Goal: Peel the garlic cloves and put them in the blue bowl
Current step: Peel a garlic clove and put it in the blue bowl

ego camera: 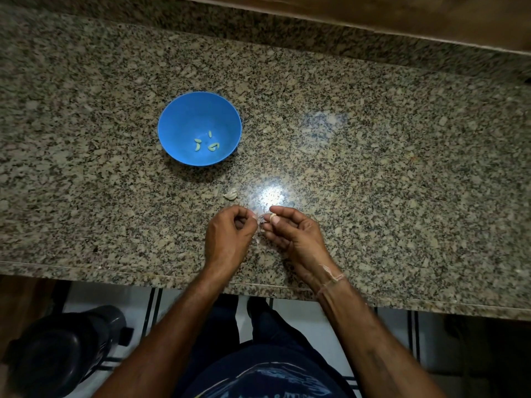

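Note:
A blue bowl (178, 122) stands on the speckled granite counter (373, 168), left of centre, with several pale peeled garlic cloves (197, 147) lying at its bottom. An unpeeled piece of garlic (231, 193) rests on the counter between the bowl and my hands. My right hand (293, 234) pinches a small garlic clove (272, 217) between thumb and fingertips. My left hand (228, 235) is curled next to it, its fingertips pinching a thin strip of skin that hangs between the two hands.
The counter's front edge (172, 278) runs just below my wrists. A wooden ledge (402, 15) borders the far side. Under the counter at lower left stands a dark round container (57, 357) on a tiled floor.

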